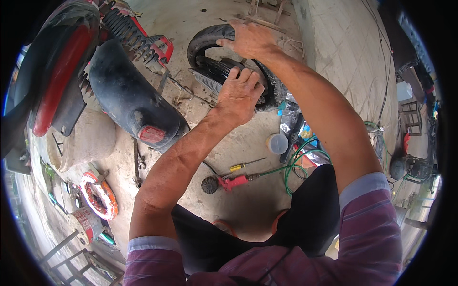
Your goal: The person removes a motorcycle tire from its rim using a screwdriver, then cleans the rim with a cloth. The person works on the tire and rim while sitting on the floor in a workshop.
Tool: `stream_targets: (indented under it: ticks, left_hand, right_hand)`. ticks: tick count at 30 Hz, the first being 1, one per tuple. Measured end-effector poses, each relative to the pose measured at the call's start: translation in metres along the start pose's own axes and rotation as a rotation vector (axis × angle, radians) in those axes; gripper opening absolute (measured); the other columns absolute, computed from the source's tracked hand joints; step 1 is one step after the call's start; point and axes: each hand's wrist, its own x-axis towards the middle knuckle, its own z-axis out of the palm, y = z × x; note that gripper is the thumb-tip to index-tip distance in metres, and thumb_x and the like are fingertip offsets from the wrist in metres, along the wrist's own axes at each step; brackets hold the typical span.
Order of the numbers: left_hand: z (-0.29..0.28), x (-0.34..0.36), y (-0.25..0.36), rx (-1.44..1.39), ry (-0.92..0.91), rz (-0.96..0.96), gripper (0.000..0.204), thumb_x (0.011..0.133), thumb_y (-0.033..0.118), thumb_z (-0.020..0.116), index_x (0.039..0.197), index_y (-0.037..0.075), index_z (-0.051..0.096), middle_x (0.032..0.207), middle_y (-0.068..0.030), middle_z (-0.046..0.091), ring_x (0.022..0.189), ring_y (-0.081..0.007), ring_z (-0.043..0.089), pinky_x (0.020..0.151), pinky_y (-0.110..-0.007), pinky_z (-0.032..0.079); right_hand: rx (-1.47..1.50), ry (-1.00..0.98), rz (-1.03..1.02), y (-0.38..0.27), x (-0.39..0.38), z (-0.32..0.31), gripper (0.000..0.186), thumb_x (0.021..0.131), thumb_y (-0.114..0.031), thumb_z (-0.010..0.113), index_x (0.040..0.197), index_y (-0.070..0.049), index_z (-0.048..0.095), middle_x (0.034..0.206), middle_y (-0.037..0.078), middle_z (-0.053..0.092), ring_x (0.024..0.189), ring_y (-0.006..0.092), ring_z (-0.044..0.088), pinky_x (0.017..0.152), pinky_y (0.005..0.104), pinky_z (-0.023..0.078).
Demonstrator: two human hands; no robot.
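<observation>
One tire (202,38) | left hand (240,97) on near side | right hand (253,40) on far

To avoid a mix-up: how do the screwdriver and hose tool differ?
The screwdriver has a yellow handle, the hose tool a pinkish-red body. The screwdriver is slender; the hose tool is bulkier. The screwdriver lies loose; the hose tool joins a green hose. Both lie on the floor.

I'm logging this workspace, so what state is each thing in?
Black tire, clasped by the right grip
Left grip, curled at the tire, hold partly hidden
Yellow-handled screwdriver, lying on the floor
Red tool, lying there, joined to the green hose
Green hose, loosely coiled
Black mudguard, dirty
</observation>
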Motion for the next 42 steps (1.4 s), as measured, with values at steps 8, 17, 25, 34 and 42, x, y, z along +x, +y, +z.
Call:
stream_targets:
  ticks: [8, 17, 25, 34, 42]
  left_hand:
    - [0.0, 0.033, 0.01, 0.328, -0.257, 0.139, 0.03, 0.087, 0.024, 0.076, 0.116, 0.018, 0.077, 0.126, -0.0064, 0.065, 0.124, -0.025, 0.053, 0.096, -0.047, 0.041]
    - [-0.036, -0.006, -0.007, 0.164, -0.243, 0.213, 0.036, 0.079, 0.016, 0.084, 0.113, 0.016, 0.073, 0.123, -0.0079, 0.057, 0.119, -0.0287, 0.054, 0.095, -0.048, 0.044]
    - [-0.041, -0.052, -0.047, 0.007, -0.457, 0.273, 0.051, 0.077, 0.016, 0.092, 0.124, 0.014, 0.073, 0.126, -0.0089, 0.054, 0.132, -0.0303, 0.051, 0.111, -0.047, 0.045]
    - [-0.04, -0.05, -0.027, -0.111, -0.379, 0.236, 0.042, 0.081, 0.003, 0.079, 0.121, 0.014, 0.072, 0.125, -0.0103, 0.055, 0.132, -0.0329, 0.05, 0.114, -0.049, 0.043]
    - [-0.037, -0.057, -0.011, -0.178, -0.352, 0.269, 0.043, 0.082, -0.003, 0.071, 0.121, 0.015, 0.072, 0.131, -0.0116, 0.057, 0.137, -0.0369, 0.048, 0.118, -0.05, 0.041]
  right_hand:
    - [0.081, 0.058, -0.008, 0.01, -0.013, 0.002, 0.076, 0.096, -0.066, 0.074, 0.145, -0.009, 0.064, 0.119, 0.022, 0.079, 0.115, 0.04, 0.076, 0.096, 0.0523, 0.061]
    - [0.142, 0.062, 0.04, 0.061, -0.005, -0.002, 0.083, 0.094, -0.069, 0.074, 0.153, -0.011, 0.061, 0.13, 0.026, 0.075, 0.124, 0.0436, 0.072, 0.104, 0.0543, 0.059]
    - [0.35, 0.165, 0.376, 0.171, -0.107, 0.025, 0.089, 0.096, -0.071, 0.072, 0.161, -0.013, 0.052, 0.141, 0.026, 0.07, 0.131, 0.0452, 0.068, 0.109, 0.0561, 0.055]
    - [0.349, 0.356, 0.2, 0.112, -0.151, 0.006, 0.088, 0.091, -0.065, 0.08, 0.157, -0.014, 0.055, 0.137, 0.023, 0.069, 0.122, 0.0453, 0.071, 0.101, 0.0554, 0.059]
    - [0.504, 0.419, 0.392, 0.125, -0.209, 0.009, 0.09, 0.088, -0.055, 0.088, 0.155, -0.006, 0.054, 0.136, 0.026, 0.067, 0.124, 0.0448, 0.068, 0.105, 0.053, 0.055]
